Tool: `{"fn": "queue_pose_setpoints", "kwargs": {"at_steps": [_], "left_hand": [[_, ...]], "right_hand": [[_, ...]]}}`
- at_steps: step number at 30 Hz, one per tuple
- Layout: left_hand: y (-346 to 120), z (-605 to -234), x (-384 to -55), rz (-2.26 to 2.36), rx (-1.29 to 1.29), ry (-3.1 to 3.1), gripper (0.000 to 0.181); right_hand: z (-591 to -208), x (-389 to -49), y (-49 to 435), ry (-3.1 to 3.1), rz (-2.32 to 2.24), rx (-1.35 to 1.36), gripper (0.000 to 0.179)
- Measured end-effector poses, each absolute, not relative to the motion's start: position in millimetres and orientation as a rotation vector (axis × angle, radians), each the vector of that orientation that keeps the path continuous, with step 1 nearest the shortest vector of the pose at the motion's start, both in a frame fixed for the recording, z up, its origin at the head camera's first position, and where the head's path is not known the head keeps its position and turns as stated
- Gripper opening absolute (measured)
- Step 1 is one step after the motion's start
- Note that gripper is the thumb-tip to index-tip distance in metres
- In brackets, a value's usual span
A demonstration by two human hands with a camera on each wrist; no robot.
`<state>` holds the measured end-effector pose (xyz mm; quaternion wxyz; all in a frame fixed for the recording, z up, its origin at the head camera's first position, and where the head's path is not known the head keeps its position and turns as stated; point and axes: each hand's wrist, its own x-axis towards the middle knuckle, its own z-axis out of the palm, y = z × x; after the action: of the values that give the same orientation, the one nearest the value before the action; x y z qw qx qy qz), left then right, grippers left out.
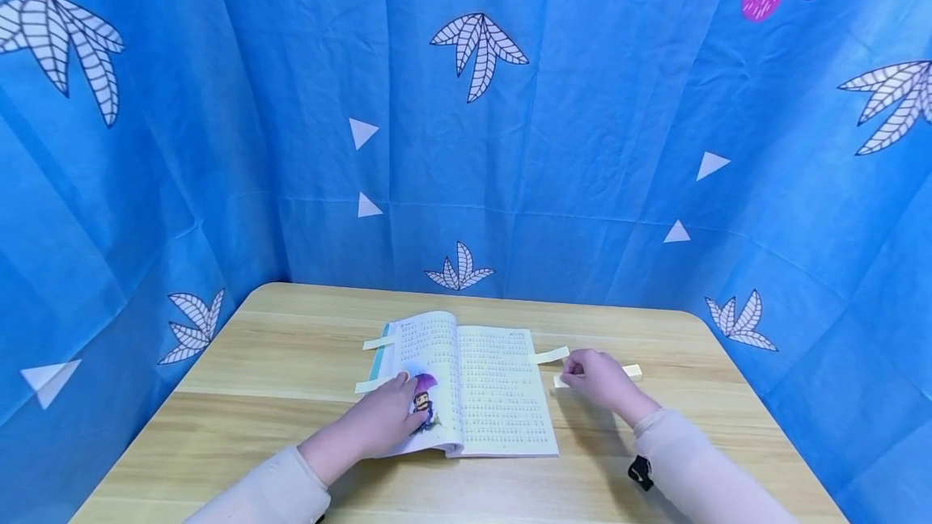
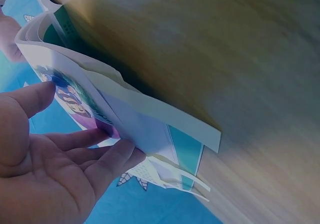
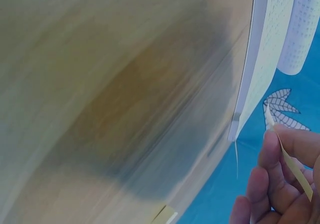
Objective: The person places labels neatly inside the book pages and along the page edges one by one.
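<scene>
An open book (image 1: 502,395) lies on the table, its left pages curving up toward the spine. My left hand (image 1: 386,415) rests on the left page, over a picture of a figure with a purple umbrella (image 1: 425,383). In the left wrist view its fingers (image 2: 112,159) lie lightly bent against the page. Beyond the right page, my right hand (image 1: 600,378) pinches a narrow pale-yellow paper strip (image 3: 295,174) between thumb and forefinger. Paper tabs stick out from the book: two at the left edge, including an upper tab (image 1: 379,342), and a right tab (image 1: 551,355).
A small pale-yellow pad of strips (image 1: 632,373) lies on the table just behind my right hand. The wooden table (image 1: 291,362) has rounded far corners. A blue patterned curtain (image 1: 582,144) hangs behind it and along both sides.
</scene>
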<state>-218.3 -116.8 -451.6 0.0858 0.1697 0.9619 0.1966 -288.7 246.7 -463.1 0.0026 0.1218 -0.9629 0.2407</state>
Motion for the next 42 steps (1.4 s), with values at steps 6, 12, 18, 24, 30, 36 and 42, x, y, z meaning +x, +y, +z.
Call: {"fn": "queue_pose_setpoints", "kwargs": {"at_steps": [6,12,18,24,30,36,42], "left_hand": [[-117,-454,-219,0.58,0.499,2.865,0.066],[-118,-455,-219,0.574,0.502,2.869,0.066],[-118,-454,-219,0.582,0.504,2.87,0.066],[-118,-455,-220,0.593,0.5,2.871,0.066],[-118,-453,-220,0.597,0.494,2.869,0.066],[-117,-452,-219,0.59,0.486,2.867,0.066],[-118,-451,-219,0.585,0.492,2.872,0.065]], "right_hand": [[-467,-288,242,-3.034,0.766,0.396,0.018],[-468,-286,240,-3.03,0.764,0.414,0.018],[-469,-285,238,-3.026,0.803,0.456,0.017],[-471,-286,236,-3.017,0.804,0.518,0.017],[-472,-285,234,-3.016,0.805,0.549,0.017],[-475,-285,232,-3.005,0.801,0.564,0.018],[-478,-287,230,-3.02,0.795,0.54,0.02]]}}
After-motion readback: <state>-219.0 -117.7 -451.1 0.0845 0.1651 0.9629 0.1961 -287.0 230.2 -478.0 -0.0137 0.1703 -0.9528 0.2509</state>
